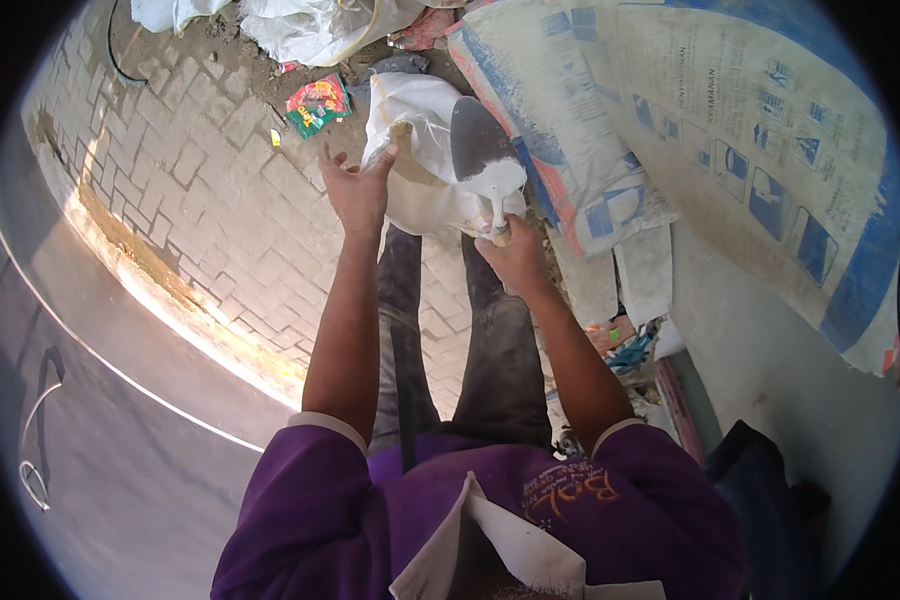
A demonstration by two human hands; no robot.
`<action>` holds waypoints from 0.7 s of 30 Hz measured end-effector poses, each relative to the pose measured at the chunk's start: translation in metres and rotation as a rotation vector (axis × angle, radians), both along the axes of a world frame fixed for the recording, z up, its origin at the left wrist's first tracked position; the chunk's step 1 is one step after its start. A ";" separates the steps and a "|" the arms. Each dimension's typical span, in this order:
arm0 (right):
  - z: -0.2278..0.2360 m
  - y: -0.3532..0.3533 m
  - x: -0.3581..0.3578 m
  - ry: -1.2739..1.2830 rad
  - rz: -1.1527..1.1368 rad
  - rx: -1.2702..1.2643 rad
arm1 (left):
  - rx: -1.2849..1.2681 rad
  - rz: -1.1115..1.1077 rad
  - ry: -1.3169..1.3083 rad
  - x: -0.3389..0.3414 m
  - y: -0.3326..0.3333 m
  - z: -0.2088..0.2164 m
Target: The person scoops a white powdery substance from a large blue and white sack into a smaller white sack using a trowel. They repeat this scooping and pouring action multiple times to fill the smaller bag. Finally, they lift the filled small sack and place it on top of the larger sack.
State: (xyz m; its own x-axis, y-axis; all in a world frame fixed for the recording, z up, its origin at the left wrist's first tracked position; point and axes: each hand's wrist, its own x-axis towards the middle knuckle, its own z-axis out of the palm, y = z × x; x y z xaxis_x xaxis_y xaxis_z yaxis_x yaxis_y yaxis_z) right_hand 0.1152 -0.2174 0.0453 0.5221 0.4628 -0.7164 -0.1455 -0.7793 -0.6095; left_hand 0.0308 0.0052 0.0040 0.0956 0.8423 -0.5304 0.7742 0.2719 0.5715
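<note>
A white plastic sack (420, 205) with its mouth open and brownish-grey material inside is in front of my legs. My left hand (358, 190) is at its left rim, fingers spread and thumb against or very near the plastic; I cannot tell which. With my right hand (518, 252) I grip the handle of a trowel (478, 138). Its dark, rounded blade lies over the right side of the sack, pointing away from me. White powder or paste coats the blade's near end and its neck.
Large printed paper sacks (750, 140) in white and blue stand on the right, beside a dusty sack (560, 110). A red and green wrapper (320, 104) lies on the paving bricks (210, 200). White plastic sheeting (315, 30) is at the far side. A smooth grey surface (130, 440) runs along the left.
</note>
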 end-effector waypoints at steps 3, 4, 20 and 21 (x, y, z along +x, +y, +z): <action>0.001 0.039 0.024 -0.280 0.147 -0.091 | -0.240 0.298 -0.083 -0.039 -0.060 -0.020; -0.003 0.050 0.030 -0.422 0.218 -0.068 | -0.307 0.374 -0.125 -0.050 -0.081 -0.033; -0.065 0.138 0.102 -0.547 0.478 -0.214 | -0.813 0.439 -0.336 -0.189 -0.072 -0.056; -0.047 0.139 0.100 -0.456 0.378 -0.202 | -0.837 0.395 -0.327 -0.190 -0.064 -0.050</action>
State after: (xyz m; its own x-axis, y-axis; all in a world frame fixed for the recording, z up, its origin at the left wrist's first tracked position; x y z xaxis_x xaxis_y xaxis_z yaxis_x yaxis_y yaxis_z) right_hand 0.2152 -0.0782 -0.0015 0.6222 0.5542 -0.5530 0.4030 -0.8323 -0.3807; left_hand -0.1587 -0.0592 -0.0462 0.1364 0.2096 -0.9682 0.3781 0.8924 0.2464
